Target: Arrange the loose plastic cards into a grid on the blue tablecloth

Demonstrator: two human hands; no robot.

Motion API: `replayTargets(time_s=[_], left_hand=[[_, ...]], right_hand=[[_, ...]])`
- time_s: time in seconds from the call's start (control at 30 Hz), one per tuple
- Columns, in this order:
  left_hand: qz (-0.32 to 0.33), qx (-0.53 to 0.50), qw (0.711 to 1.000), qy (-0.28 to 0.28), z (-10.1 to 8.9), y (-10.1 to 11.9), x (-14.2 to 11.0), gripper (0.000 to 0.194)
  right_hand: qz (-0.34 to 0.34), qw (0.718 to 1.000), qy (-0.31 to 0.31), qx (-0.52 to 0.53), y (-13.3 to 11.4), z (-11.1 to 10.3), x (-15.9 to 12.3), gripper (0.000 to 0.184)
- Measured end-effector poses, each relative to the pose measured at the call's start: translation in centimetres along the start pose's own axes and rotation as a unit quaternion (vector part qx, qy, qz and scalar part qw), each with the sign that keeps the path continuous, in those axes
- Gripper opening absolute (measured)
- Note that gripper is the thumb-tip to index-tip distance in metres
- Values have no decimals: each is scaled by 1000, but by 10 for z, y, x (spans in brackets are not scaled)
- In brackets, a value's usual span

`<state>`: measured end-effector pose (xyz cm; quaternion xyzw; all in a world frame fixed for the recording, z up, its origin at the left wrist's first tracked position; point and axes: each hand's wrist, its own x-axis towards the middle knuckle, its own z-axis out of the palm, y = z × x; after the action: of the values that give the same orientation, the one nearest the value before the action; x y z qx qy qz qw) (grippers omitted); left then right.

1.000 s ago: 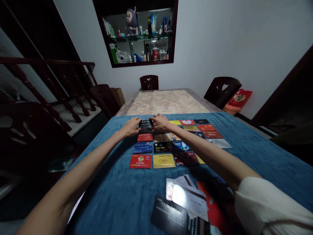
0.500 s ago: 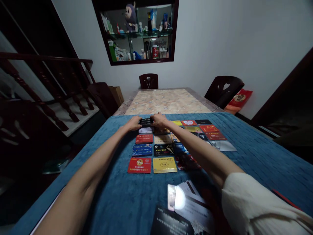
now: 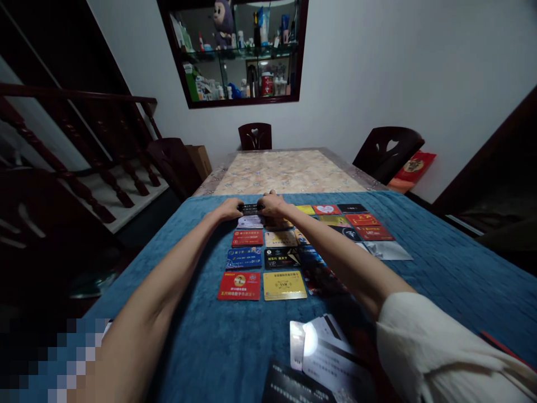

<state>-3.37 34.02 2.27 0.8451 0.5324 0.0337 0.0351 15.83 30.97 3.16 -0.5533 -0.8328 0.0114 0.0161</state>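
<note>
Blue cloth (image 3: 201, 341) covers the near table (image 3: 293, 168). Left hand (image 3: 230, 208) and right hand (image 3: 272, 205) pinch opposite ends of black card (image 3: 250, 209), fingers nearly closed, at grid's far-left corner. Blue card (image 3: 244, 258) reads "DCEP"; gold-striped black card (image 3: 282, 257), "VIP". Right forearm (image 3: 335, 246) hides some cards.

Table (image 3: 293, 168), blue cloth (image 3: 197, 324) over near part; on cloth, rows of cards (image 3: 285, 285), loose overlapping cards (image 3: 335, 355) near front edge.
</note>
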Motion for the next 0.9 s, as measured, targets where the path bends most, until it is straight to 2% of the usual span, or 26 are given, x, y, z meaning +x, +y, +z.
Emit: replayTargets(time_s=[0.4,0.9], left_hand=[[15,-9,1000,-25,0,0,-1,42],[47,-33,998,-32,3,-2,0,50]], right_hand=[[-11,1000,-18,12,8,7,11,46],[-4,999,-31,10,1,0,5,46]])
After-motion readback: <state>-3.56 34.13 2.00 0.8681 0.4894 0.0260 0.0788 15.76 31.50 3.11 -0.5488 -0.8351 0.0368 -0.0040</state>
